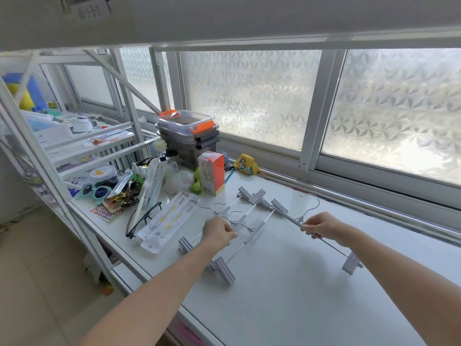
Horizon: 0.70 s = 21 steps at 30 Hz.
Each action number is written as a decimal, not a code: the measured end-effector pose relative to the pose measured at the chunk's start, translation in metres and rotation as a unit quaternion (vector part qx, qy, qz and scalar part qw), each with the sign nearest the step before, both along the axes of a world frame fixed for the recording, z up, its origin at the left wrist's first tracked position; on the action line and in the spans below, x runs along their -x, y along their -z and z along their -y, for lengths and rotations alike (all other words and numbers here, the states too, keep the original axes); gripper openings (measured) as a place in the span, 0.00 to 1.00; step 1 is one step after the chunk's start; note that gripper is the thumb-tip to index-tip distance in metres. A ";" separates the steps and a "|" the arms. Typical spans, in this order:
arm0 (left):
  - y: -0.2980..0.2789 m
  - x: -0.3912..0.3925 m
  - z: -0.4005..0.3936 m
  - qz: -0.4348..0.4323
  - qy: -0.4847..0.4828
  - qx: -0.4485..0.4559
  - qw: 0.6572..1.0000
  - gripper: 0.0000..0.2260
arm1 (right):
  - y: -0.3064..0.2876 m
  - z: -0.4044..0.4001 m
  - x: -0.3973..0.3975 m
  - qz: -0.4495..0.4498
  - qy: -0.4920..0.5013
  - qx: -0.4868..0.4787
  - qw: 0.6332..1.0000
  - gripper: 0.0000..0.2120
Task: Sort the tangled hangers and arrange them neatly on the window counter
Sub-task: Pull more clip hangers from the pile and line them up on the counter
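Both hands grip hangers on the white counter (287, 283) — the left hand (219, 233) pinches one in the clustered hangers (249, 221) at centre, the right hand (321, 227) holds the rod of a separate hanger (331, 243) lying to the right.

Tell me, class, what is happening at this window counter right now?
A person is sorting metal clip hangers on the white window counter. The right hand grips the bar of one hanger, drawn off to the right of the rest. The left hand is closed on the cluster of hangers, whose bars and hooks overlap. Clutter, including black glasses and an orange carton, sits to the left.
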<state>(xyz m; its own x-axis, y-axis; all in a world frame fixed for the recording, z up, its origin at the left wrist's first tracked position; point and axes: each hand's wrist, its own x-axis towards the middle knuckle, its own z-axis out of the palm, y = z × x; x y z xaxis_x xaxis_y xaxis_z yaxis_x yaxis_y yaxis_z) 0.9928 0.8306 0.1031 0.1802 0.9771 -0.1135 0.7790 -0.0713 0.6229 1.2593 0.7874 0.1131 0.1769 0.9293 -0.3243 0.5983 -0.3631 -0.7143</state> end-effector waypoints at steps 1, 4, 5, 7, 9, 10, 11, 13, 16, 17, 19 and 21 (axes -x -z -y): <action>-0.003 0.005 -0.002 0.009 -0.013 -0.008 1.000 0.06 | -0.002 0.000 -0.002 0.026 -0.014 0.005 1.000 0.12; -0.009 0.022 -0.008 0.024 -0.050 -0.022 0.998 0.07 | -0.009 -0.004 -0.009 0.104 -0.052 0.017 0.993 0.11; -0.010 0.028 -0.010 0.029 -0.061 -0.023 0.997 0.08 | -0.011 -0.007 -0.011 0.117 -0.063 0.020 0.991 0.08; -0.009 0.039 -0.013 0.042 -0.078 -0.018 0.996 0.08 | -0.015 -0.013 -0.013 0.133 -0.088 0.029 0.987 0.05; -0.010 0.045 -0.016 0.061 -0.093 -0.004 0.994 0.09 | -0.016 -0.019 -0.012 0.161 -0.123 0.050 0.978 0.08; -0.009 0.048 -0.018 0.065 -0.098 -0.004 0.993 0.09 | -0.016 -0.022 -0.011 0.178 -0.143 0.061 0.972 0.08; -0.009 0.050 -0.019 0.066 -0.102 -0.007 0.993 0.09 | -0.016 -0.025 -0.009 0.195 -0.162 0.073 0.965 0.09; -0.007 0.055 -0.021 0.064 -0.106 -0.010 0.992 0.09 | -0.014 -0.032 -0.005 0.223 -0.200 0.089 0.950 0.12; -0.004 0.062 -0.025 0.055 -0.113 -0.013 0.992 0.09 | -0.014 -0.042 0.005 0.251 -0.256 0.095 0.929 0.16; -0.003 0.065 -0.026 0.053 -0.116 -0.015 0.992 0.09 | -0.013 -0.046 0.008 0.254 -0.272 0.097 0.923 0.17; -0.002 0.067 -0.026 0.055 -0.122 -0.019 0.991 0.09 | -0.013 -0.053 0.011 0.256 -0.305 0.098 0.912 0.19; -0.005 0.070 -0.024 0.051 -0.120 -0.025 0.991 0.09 | -0.011 -0.059 0.016 0.268 -0.338 0.104 0.896 0.18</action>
